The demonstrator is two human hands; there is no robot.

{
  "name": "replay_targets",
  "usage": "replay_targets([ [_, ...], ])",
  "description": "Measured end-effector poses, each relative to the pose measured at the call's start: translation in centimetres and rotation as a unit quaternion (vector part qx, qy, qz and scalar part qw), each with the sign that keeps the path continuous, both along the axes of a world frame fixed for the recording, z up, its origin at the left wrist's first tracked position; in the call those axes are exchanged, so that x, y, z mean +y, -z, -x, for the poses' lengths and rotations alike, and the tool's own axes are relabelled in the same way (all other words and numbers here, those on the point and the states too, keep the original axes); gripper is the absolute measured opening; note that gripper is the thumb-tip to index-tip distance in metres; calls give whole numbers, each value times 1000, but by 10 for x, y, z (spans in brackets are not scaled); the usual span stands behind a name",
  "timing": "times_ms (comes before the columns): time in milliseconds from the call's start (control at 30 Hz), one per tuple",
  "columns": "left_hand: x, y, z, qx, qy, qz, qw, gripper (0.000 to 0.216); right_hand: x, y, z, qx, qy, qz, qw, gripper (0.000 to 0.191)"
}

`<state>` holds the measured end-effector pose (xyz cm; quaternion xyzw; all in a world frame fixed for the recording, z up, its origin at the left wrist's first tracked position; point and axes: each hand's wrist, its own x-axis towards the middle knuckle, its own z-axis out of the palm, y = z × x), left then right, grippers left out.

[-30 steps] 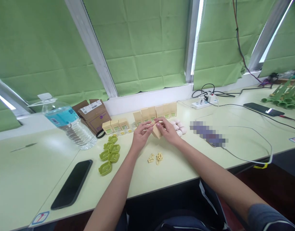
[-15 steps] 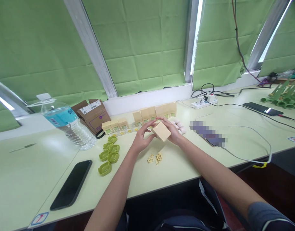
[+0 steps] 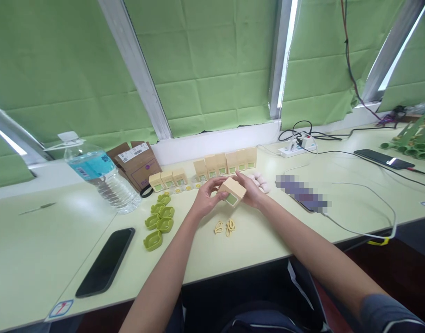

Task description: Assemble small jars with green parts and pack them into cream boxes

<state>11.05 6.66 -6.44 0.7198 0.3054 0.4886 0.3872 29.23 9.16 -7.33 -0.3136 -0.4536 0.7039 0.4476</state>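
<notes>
Between both hands, above the table, is a small cream-coloured cardboard box (image 3: 235, 188) with a green window on its side. My left hand (image 3: 209, 196) grips its left side, with the thumb on the front face. My right hand (image 3: 252, 192) holds it from the right, its fingers partly hidden behind the box. Below the box lie several small yellow ring-like pieces (image 3: 229, 227). To the left stand several olive-green shallow cups (image 3: 153, 241). Behind the hands is a row of similar boxes (image 3: 212, 167), some with raised flaps. White rounded pieces (image 3: 262, 184) sit behind my right hand.
At left stand a large water bottle (image 3: 104, 178) and a brown carton (image 3: 139, 166), with a black phone (image 3: 106, 262) nearer the edge. On the right are a phone with a cable (image 3: 298, 194), a power strip (image 3: 295, 149), another phone (image 3: 384, 158) and green tubes (image 3: 411, 150).
The box has been tilted in my hands, so its windowed side now faces me. My left thumb has moved onto that face. The view has shifted slightly.
</notes>
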Motion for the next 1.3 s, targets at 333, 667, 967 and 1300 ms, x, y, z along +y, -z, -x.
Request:
replay_targets([
  [333, 19, -12, 26, -54, -169, 35, 984, 43, 0, -1, 3, -68, 50, -23, 996, 38],
  [667, 55, -50, 82, 41, -402, -15, 915, 42, -6, -6, 3, -88, 72, -81, 990, 31],
  [967, 104, -76, 100, 310, -434, -28, 845, 47, -6, -9, 3, -94, 59, -78, 991, 33],
  [1300, 162, -62, 106, 314, -374, 48, 872, 64, -6, -11, 2, -91, 56, -81, 991, 33],
])
